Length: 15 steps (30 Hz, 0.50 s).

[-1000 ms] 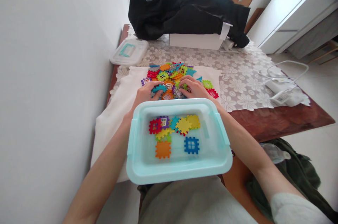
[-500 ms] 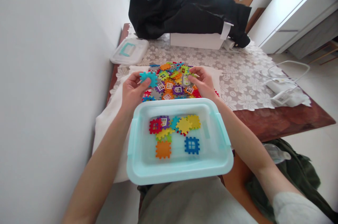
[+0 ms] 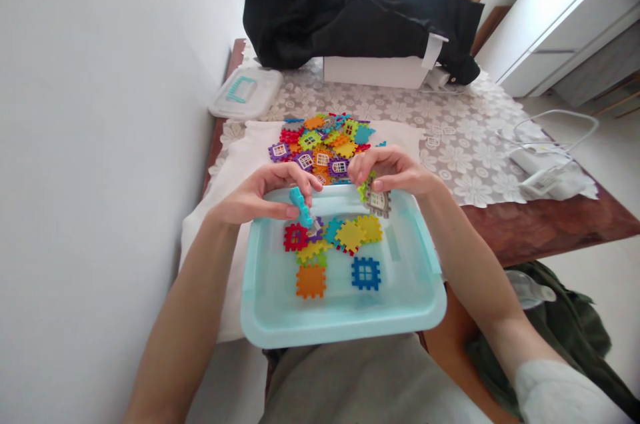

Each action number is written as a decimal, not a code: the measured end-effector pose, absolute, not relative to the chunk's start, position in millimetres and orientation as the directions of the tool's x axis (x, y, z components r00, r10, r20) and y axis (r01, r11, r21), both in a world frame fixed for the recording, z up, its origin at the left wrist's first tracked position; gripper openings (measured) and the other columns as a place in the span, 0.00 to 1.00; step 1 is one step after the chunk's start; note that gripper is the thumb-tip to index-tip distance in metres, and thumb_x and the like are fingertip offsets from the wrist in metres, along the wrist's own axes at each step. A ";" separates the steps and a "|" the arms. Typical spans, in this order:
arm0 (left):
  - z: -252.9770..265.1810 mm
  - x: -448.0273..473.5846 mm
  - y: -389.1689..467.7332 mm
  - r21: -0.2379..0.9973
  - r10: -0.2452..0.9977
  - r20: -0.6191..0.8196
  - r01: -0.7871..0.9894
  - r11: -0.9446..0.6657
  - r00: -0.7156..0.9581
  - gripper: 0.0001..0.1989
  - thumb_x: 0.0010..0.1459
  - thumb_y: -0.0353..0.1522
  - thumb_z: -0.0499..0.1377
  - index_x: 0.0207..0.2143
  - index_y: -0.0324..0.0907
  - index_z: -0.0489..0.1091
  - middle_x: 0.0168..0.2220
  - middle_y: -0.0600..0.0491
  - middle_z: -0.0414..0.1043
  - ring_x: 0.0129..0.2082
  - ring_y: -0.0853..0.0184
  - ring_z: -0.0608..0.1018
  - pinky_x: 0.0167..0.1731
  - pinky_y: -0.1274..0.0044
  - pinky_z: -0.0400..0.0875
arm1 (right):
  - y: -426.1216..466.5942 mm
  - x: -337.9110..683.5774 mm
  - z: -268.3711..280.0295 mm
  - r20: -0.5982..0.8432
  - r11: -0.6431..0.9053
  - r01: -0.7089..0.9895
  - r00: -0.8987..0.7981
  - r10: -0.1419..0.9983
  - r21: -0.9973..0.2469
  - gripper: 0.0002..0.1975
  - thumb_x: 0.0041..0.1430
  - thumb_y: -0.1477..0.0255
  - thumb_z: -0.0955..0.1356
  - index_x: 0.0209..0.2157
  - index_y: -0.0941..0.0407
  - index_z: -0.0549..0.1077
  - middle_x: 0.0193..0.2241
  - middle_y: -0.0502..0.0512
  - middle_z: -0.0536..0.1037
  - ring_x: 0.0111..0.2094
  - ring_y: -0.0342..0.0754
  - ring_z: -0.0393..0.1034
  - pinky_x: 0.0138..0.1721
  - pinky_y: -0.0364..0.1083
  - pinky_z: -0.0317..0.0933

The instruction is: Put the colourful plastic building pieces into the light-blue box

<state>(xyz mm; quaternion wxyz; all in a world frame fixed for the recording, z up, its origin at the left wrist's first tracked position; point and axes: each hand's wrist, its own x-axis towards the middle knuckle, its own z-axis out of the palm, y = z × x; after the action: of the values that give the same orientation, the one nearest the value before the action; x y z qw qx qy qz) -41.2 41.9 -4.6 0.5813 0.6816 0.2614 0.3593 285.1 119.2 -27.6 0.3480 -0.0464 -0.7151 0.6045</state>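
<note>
My left hand (image 3: 267, 194) is over the left back part of a pale turquoise plastic bin (image 3: 400, 307). A turquoise notched building tile (image 3: 301, 207) is tilted edge-on between its thumb and fingers. Over the bin's back rim, my right hand (image 3: 393, 171) pinches a grey tile with a white window (image 3: 379, 201) and a lime-green tile (image 3: 363, 191). In the bin lie an orange tile (image 3: 311, 281), a blue window tile (image 3: 366, 274), a red window tile (image 3: 296, 237) and several yellow tiles (image 3: 350, 235). Behind the bin is a pile of mixed tiles (image 3: 323, 144).
A white cloth (image 3: 215, 211) lies under the pile, on a lace-covered table (image 3: 463, 164). A clear lid with a turquoise handle (image 3: 247, 92) rests at the back left. Black fabric (image 3: 360, 17) covers a white box (image 3: 375, 71). White cables and adapter (image 3: 545, 174) are at right; the wall is close at left.
Both hands have moved from the pile back toward me, over the bin. The turquoise tile has turned edge-on at my left hand. The grey and lime tiles came with my right hand.
</note>
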 end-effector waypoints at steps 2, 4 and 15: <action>0.6 -40.6 41.7 0.979 0.782 0.168 -0.010 -0.203 0.600 0.16 0.54 0.40 0.82 0.39 0.44 0.84 0.37 0.43 0.86 0.58 0.41 0.86 0.61 0.54 0.80 | 120.1 285.0 -25.4 0.441 0.283 -0.348 -0.803 0.402 -0.893 0.11 0.65 0.60 0.82 0.40 0.52 0.88 0.36 0.55 0.86 0.43 0.50 0.80 0.50 0.50 0.74; 3.4 -39.4 40.9 0.982 0.775 0.125 0.036 -0.187 0.619 0.17 0.54 0.42 0.82 0.40 0.43 0.86 0.39 0.41 0.86 0.59 0.39 0.86 0.62 0.53 0.79 | 119.4 284.5 -24.9 0.428 0.284 -0.335 -0.812 0.397 -0.898 0.13 0.67 0.57 0.80 0.40 0.52 0.88 0.40 0.57 0.87 0.45 0.52 0.81 0.52 0.51 0.74; -45.5 -29.7 61.8 0.788 0.951 0.289 0.537 -0.303 0.112 0.28 0.66 0.54 0.70 0.59 0.45 0.83 0.65 0.42 0.82 0.69 0.47 0.79 0.75 0.54 0.69 | 131.1 268.3 -73.5 0.381 0.600 0.581 -0.466 0.799 -0.549 0.31 0.71 0.52 0.76 0.70 0.48 0.78 0.73 0.64 0.74 0.75 0.70 0.64 0.77 0.72 0.57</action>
<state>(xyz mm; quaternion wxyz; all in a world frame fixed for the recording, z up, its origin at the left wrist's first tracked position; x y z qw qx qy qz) -29.7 61.8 -45.5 0.2574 0.6998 0.5313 0.4022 268.3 131.1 -73.5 0.3126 -0.4117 -0.8381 0.1742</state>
